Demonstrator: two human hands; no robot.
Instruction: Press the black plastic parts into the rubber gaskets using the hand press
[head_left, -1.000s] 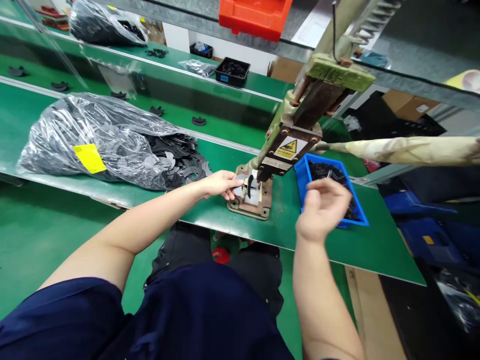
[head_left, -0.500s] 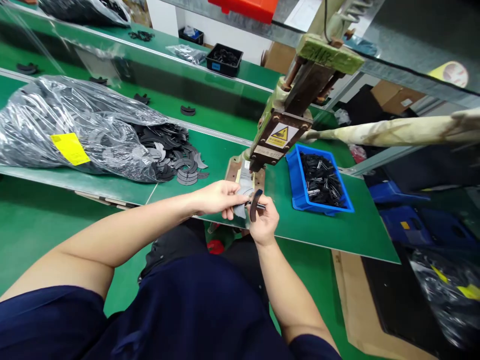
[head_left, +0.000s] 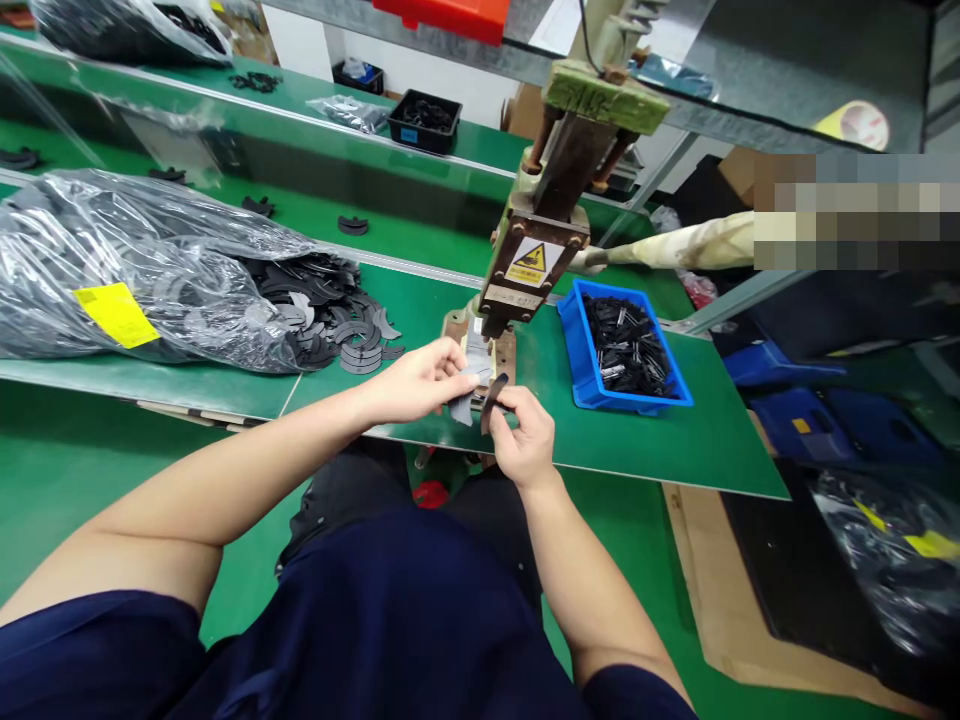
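Note:
My left hand (head_left: 420, 383) is closed on a few grey curved pieces (head_left: 461, 408), pinched between thumb and fingers in front of the press. Beside it, my right hand (head_left: 526, 440) pinches a dark curved strip (head_left: 492, 400), held on edge near the grey pieces. Whether the strip touches them I cannot tell. Just beyond both hands is the base plate (head_left: 507, 352) of a green and brown press (head_left: 536, 235) with a yellow warning label. To the left, loose grey curved pieces (head_left: 361, 340) spill from a clear plastic bag (head_left: 172, 260).
A blue bin (head_left: 571, 340) of small black parts stands right of the press. Behind the bench runs a green belt (head_left: 420, 225) with a few curved pieces on it. A black bin (head_left: 425, 122) sits farther back. A pale wrapped bar (head_left: 690, 240) reaches in from the right.
A thin dark rod that showed at my right fingers no longer shows. My right hand has drawn slightly apart from the left. The whole view has shifted a little.

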